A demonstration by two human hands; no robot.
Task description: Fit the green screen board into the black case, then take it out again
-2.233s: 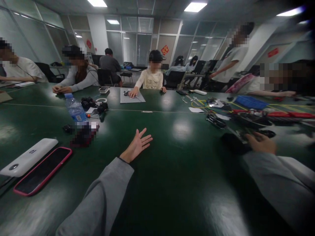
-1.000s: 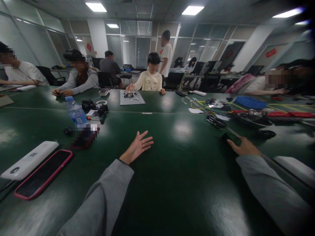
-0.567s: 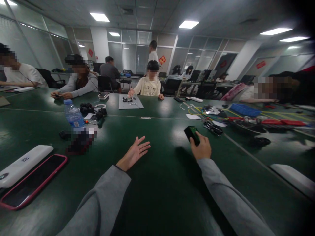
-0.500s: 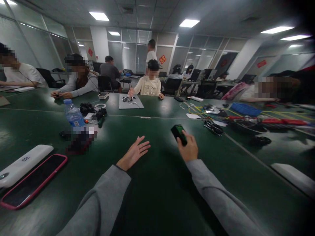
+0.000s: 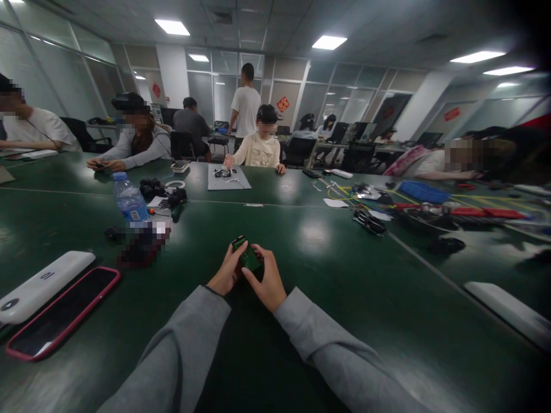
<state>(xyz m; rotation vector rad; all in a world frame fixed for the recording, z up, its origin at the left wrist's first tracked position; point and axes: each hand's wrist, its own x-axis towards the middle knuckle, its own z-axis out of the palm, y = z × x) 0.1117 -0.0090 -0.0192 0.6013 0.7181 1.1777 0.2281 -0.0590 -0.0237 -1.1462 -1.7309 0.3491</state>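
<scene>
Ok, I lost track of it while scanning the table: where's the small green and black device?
In the head view the green device is at centre, just above the green table, held between the left hand and right hand.

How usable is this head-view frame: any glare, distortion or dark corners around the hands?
Head view: ceiling lights glare on the green table; wide-angle bending and dark vignette at the right edge; left hand, right hand and small green device stay fairly sharp, dimly lit.

Phone [image 5: 60, 312] and power bank [image 5: 43, 285] lie left on the tabletop [image 5: 327, 298]; water bottle [image 5: 130, 201] behind them, cables [image 5: 430, 206] far right.
</scene>
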